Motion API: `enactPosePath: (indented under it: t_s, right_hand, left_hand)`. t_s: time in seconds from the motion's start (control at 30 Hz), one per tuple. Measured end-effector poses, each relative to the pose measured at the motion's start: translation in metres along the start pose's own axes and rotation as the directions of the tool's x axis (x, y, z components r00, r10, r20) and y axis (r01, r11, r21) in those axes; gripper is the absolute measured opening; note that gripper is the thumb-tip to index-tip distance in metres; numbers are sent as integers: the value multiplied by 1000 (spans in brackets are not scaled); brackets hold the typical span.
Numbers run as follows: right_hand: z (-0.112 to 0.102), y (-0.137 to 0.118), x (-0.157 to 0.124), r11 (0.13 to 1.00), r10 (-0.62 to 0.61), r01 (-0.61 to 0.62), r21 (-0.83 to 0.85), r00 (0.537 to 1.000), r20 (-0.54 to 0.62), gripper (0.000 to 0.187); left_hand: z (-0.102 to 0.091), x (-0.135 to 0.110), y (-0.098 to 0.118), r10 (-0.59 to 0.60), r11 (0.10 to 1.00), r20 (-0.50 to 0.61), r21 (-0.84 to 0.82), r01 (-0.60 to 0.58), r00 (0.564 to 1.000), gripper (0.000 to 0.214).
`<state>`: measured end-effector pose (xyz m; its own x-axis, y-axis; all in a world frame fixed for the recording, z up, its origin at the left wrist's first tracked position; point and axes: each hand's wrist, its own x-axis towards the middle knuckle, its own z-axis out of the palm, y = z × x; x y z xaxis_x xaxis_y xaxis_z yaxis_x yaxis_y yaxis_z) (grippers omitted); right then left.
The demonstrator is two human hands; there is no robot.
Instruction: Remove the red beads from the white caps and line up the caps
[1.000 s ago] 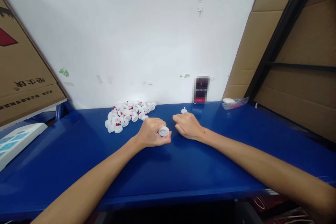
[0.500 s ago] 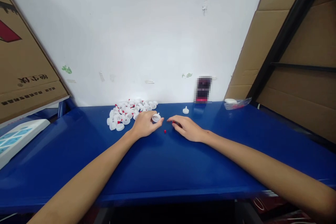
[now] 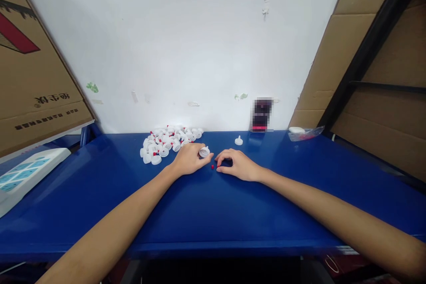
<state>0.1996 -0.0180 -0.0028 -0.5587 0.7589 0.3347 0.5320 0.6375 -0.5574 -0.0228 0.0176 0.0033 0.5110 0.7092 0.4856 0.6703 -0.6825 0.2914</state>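
Note:
My left hand point(image 3: 192, 159) is closed around a white nozzle cap point(image 3: 204, 152), its hollow underside facing me and a thin spout at the top. My right hand point(image 3: 238, 165) faces it across a small gap, fingers curled toward the thumb. A tiny red cap point(image 3: 218, 167) shows at the right thumb tip, partly hidden by the fingers. Just left of those fingertips, another small red cap point(image 3: 212, 167) lies on the blue table. Behind my left hand spreads a pile of white nozzle caps point(image 3: 163, 151), several with red tips.
One white nozzle cap point(image 3: 238, 140) stands alone near the wall. Farther right are a blurred dark card point(image 3: 261, 115) and a clear plastic bag point(image 3: 306, 135) with red bits. A white power strip point(image 3: 33, 173) lies at the left, and cardboard point(image 3: 49, 75) flanks both sides.
My right hand's fingers have come down and drawn in toward the thumb, with the red cap now at the thumb tip. My left hand keeps its hold. The whole view has shifted slightly.

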Motion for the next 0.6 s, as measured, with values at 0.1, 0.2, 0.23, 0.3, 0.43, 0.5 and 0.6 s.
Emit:
enactPosePath:
  t_s: [0.1, 0.2, 0.23, 0.3, 0.43, 0.5, 0.6]
  right_hand:
    - [0, 0, 0, 1000, -6, 6, 12, 1000, -11, 4]
    - [0, -1, -1, 1000, -3, 3, 5, 999, -39, 9]
    - [0, -2, -1, 1000, 1, -1, -2, 999, -46, 9]
    - [0, -3, -1, 1000, 3, -4, -13, 999, -53, 10]
    - [1, -2, -1, 1000, 20, -17, 26, 994, -106, 13]
    - [2, -1, -2, 994, 67, -53, 92, 984, -166, 12]
    - [1, 0, -5, 977, 146, -93, 190, 947, -287, 13]
  left_hand:
    - [1, -1, 1, 0, 1000, 58, -30, 1, 998, 38]
    - [0, -2, 2, -7, 999, 60, -41, 10, 998, 35]
    - [0, -2, 3, -11, 999, 52, -42, 14, 999, 34]
    - [-2, -1, 4, -18, 999, 39, -42, 20, 999, 34]
    - [-2, -1, 6, -12, 999, 37, -37, 13, 999, 34]
    - [-2, -2, 7, 9, 999, 38, -43, -7, 999, 33]
    - [-2, -4, 11, 65, 996, 46, -56, -63, 997, 26]
